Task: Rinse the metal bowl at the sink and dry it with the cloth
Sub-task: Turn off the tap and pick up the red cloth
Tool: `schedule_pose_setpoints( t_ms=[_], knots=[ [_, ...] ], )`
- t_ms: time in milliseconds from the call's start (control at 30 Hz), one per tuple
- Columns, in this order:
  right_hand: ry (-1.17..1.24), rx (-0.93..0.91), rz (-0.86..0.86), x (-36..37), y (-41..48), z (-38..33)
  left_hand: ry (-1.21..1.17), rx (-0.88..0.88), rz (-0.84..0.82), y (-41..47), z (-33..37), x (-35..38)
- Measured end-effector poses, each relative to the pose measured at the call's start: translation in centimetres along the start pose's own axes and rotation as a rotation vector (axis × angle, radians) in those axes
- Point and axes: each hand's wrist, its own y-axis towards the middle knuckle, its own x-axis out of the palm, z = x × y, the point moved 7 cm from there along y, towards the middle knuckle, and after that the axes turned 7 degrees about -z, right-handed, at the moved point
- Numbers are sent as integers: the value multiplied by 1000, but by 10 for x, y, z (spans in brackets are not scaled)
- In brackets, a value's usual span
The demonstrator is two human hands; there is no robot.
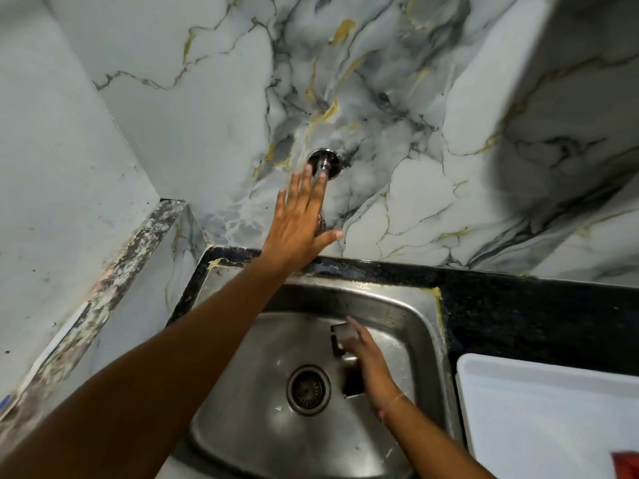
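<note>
The tap sat on the wall right behind the sink (drain in its middle), with a tray on the counter to the right.

place: home kitchen, as I see it | evidence: steel sink with drain, wall tap on marble-patterned wall, black stone table

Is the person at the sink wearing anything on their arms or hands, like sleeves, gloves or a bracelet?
No sleeves and no gloves show: both forearms are bare right up to the picture's edge. The left hand has no ring or band that I can see. The right hand has a thin reddish-pink thread or band tied around its wrist. No watch shows on either arm.
</note>
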Motion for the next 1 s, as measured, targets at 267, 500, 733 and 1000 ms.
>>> schedule_pose_setpoints(
  t_ms=[267, 500, 733, 1000],
  knots=[
    [824, 76, 95, -20, -65, -7, -970, -475, -167, -163, 25, 99],
    [450, -109, 308, -41, -98, -4, -1771, -763, -308, -230, 90, 118],
    [-167, -186, 499, -104, -124, 0, -2336, -767, -537, -253, 159, 147],
    [-1106, 139, 575, -311, -183, 16, -2453, -719, -624, -245, 207, 186]
  ],
)
